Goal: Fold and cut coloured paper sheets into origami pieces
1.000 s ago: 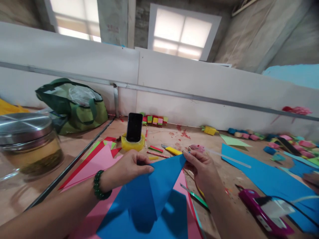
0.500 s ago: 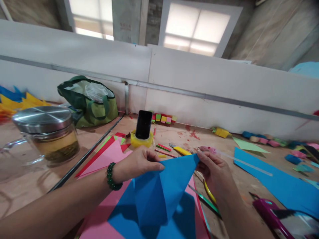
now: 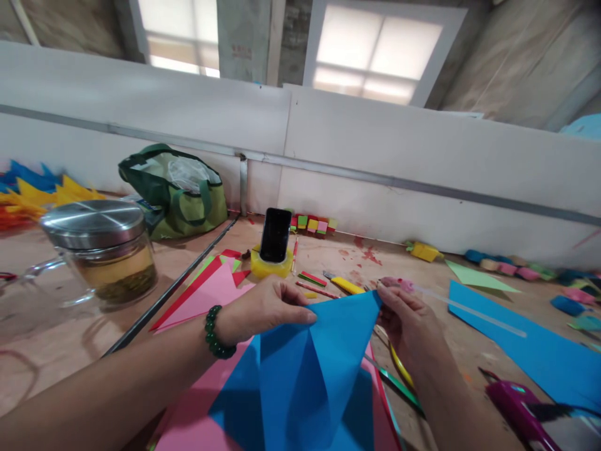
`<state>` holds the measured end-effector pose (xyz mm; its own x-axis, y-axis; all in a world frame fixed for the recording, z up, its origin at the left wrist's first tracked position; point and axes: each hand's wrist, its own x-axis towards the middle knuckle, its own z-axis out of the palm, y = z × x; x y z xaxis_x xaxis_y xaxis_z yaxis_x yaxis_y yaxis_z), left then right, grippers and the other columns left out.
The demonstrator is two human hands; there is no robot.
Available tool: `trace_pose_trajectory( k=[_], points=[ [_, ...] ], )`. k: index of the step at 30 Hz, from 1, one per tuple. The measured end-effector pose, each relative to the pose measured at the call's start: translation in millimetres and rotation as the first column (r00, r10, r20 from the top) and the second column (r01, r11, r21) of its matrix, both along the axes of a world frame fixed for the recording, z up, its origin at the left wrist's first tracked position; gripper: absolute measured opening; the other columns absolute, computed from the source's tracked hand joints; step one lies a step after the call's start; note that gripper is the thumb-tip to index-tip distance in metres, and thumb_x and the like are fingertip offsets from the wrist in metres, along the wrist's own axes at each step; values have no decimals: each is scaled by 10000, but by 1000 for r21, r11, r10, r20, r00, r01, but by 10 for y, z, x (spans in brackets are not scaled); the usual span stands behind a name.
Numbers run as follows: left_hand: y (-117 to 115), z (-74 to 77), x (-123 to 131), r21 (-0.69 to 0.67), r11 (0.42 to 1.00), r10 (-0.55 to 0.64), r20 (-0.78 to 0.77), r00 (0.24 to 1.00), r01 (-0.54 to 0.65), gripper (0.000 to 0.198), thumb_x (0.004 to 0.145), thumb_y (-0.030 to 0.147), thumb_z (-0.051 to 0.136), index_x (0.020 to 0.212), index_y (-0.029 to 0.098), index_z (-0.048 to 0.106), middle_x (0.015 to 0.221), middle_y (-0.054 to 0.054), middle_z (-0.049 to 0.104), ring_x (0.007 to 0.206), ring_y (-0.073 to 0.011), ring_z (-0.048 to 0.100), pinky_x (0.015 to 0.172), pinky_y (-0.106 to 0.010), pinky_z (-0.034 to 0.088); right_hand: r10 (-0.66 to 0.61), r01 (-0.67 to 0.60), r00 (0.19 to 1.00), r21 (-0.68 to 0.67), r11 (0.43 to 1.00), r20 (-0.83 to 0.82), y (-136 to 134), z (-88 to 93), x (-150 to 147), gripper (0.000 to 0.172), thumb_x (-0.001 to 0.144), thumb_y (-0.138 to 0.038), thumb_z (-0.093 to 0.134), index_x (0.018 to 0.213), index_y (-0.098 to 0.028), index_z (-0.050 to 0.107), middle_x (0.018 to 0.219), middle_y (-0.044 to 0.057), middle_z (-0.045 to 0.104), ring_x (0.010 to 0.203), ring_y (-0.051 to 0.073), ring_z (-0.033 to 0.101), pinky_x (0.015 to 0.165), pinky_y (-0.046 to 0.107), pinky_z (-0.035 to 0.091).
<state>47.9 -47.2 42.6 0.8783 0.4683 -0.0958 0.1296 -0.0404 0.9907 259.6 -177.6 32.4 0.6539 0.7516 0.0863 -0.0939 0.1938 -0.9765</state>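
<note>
A folded sheet of blue paper (image 3: 345, 335) is held up between my two hands. My left hand (image 3: 270, 307), below a green bead bracelet (image 3: 216, 332), pinches its upper edge with thumb and fingers. My right hand (image 3: 406, 313) grips the pointed corner at the upper right. The folds hang down in tall triangular flaps. Beneath lies more blue paper (image 3: 235, 401) on top of pink paper (image 3: 188, 416) with a red edge. By my right wrist are a green-handled tool (image 3: 399, 389) and a curved yellow handle (image 3: 399, 365), partly hidden.
A glass tea mug (image 3: 113, 263) and a green bag (image 3: 188, 200) stand at the left. A phone (image 3: 275, 235) leans on a yellow tape roll (image 3: 270, 266). A yellow cutter (image 3: 346, 285) lies beyond my hands. Blue paper (image 3: 526, 351) and a magenta glue gun (image 3: 514, 407) lie at right.
The hanging blue flaps have swung lower and opened a little wider toward me. Both hands keep the same grip. The whole view has shifted slightly.
</note>
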Motion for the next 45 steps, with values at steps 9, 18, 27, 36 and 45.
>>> trace_pose_trajectory(
  k=[9, 18, 27, 36, 45],
  points=[
    [-16, 41, 8, 43, 999, 3, 10, 1000, -3, 207, 643, 318, 728, 620, 120, 673, 558, 42, 502, 534, -69, 381, 487, -202, 277, -4, 4, 1000, 27, 1000, 12, 23, -16, 13, 281, 540, -377, 867, 610, -178, 683, 507, -19, 604, 430, 100, 551, 414, 206, 481],
    [91, -31, -3, 126, 992, 14, -122, 992, 1, 249, 650, 380, 729, 662, 131, 717, 565, 15, 550, 532, -90, 407, 484, -211, 278, -104, 99, 992, 70, 993, 67, -32, -6, -54, 233, 501, -316, 885, 582, -183, 712, 542, -26, 640, 488, 79, 576, 487, 170, 490],
    [188, -81, 20, 102, 994, 60, -97, 994, -50, 229, 617, 359, 750, 633, 135, 704, 565, 19, 566, 541, -92, 438, 496, -207, 312, -95, 98, 994, 60, 993, -47, -3, 14, 78, 278, 621, -480, 775, 660, -213, 708, 671, 2, 705, 623, 135, 654, 580, 224, 535],
    [148, -101, 49, 69, 979, 194, 14, 981, -194, 250, 610, 370, 748, 630, 126, 700, 569, 8, 603, 514, -91, 470, 480, -202, 345, 334, -342, 940, -229, 911, -73, 122, -241, -343, 371, 596, -469, 820, 775, -156, 731, 676, 43, 700, 610, 175, 634, 598, 311, 519],
    [104, 25, 51, 13, 978, 208, 33, 978, -209, 167, 592, 270, 741, 540, 134, 659, 499, 30, 568, 470, -70, 439, 449, -187, 336, 267, -260, 964, -264, 929, -9, 159, -338, -190, 331, 563, -453, 843, 619, -165, 688, 552, -21, 617, 513, 86, 519, 551, 241, 427]
  ],
)
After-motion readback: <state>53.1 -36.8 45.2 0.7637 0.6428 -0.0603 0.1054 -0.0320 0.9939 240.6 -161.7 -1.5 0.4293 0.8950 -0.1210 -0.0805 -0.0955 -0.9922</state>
